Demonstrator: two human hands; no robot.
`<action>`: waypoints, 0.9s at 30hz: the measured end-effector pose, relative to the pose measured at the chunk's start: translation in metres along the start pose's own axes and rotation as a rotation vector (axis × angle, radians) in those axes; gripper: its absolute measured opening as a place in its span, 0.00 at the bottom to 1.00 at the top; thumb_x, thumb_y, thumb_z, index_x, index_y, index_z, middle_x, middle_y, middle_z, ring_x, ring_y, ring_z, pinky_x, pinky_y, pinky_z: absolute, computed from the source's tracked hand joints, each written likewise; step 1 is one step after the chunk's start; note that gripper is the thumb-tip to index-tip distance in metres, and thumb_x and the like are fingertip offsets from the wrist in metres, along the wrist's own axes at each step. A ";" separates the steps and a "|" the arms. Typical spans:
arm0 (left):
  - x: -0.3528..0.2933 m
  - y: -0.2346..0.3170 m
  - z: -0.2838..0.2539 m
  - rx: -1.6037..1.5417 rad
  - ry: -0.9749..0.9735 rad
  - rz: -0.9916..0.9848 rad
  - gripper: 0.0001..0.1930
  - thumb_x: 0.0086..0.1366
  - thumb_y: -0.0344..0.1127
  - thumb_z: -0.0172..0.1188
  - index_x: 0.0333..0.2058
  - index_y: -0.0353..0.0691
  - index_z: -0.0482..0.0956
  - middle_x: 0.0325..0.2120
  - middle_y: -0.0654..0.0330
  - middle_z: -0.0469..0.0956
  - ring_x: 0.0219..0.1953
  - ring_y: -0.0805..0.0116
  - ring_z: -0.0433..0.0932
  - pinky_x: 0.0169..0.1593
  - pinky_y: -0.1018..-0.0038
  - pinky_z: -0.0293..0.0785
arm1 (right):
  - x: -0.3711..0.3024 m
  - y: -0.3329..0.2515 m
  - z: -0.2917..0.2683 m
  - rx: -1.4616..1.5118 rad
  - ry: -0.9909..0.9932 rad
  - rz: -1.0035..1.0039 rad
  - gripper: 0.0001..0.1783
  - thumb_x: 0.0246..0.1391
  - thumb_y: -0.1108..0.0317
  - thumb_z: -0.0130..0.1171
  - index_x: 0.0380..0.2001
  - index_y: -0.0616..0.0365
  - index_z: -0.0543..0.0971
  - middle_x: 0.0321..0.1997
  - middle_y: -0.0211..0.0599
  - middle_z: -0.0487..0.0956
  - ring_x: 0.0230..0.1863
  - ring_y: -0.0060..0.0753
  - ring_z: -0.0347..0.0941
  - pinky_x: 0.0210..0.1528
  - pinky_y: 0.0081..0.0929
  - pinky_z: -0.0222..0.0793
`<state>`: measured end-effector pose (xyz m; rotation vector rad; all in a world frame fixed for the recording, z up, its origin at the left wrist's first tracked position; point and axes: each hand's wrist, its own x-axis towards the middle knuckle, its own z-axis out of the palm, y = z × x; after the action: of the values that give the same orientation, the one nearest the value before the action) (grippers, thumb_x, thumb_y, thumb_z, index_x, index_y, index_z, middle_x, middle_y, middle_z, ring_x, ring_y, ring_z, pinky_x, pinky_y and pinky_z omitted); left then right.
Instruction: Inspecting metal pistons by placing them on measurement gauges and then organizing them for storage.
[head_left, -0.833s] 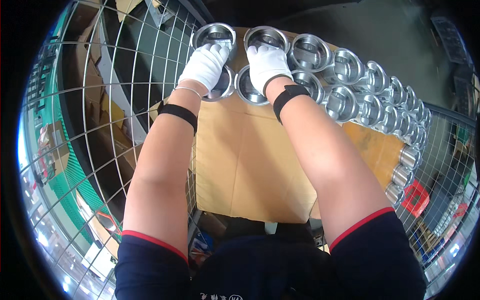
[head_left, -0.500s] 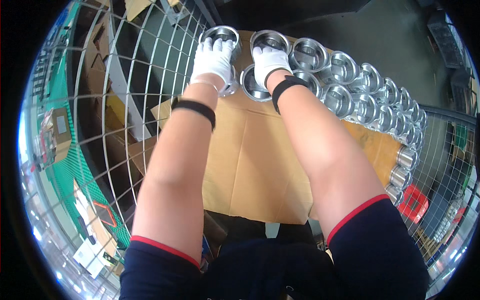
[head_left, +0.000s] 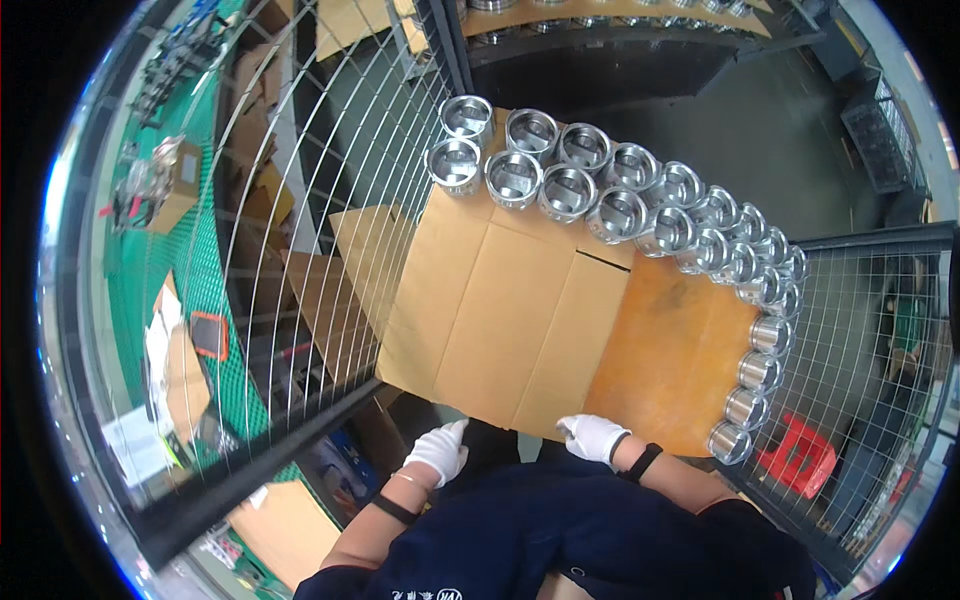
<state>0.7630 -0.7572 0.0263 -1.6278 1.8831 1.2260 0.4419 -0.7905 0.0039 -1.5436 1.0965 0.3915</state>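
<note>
1. Your left grip [head_left: 440, 455], white-gloved, hung at about 7 o'clock from the middle of the cardboard sheet [head_left: 500, 320], just short of its near edge. Its fingers were partly curled with nothing visible in them; I could not tell whether they were fully relaxed.
2. Your right grip [head_left: 595, 438], gloved too, was the nearer one, at about 5 o'clock from the sheet's middle, its fingertips overlapping the near edge in this view. Whether it pinched the cardboard or hung free, I could not tell.
3. The sheet lay flat, toward 11 o'clock from your right grip and 1 o'clock from your left. Its creases ran from about 7 to 1 o'clock.
4. The orange-brown board [head_left: 660, 345] lay at 1 o'clock from your right grip, beside the sheet.
5. A single line of metal cylinders [head_left: 760, 372] followed the board's right edge, from 3 to 2 o'clock off that grip, well apart from it.
6. Farthest, a double row of hollow cylinders [head_left: 617, 213] curved from 11 to 2 o'clock.
</note>
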 end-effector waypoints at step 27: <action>-0.421 0.234 -0.031 -0.182 1.065 1.217 0.21 0.68 0.49 0.57 0.40 0.32 0.77 0.33 0.48 0.81 0.37 0.49 0.81 0.38 0.59 0.81 | -0.146 0.213 0.074 -0.817 -0.007 0.301 0.17 0.56 0.65 0.52 0.45 0.57 0.83 0.46 0.48 0.83 0.49 0.49 0.80 0.48 0.39 0.77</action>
<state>0.6671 -0.5345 0.4438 -1.1965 3.8656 0.8330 0.2201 -0.6443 -0.0345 -2.0662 1.2396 1.1564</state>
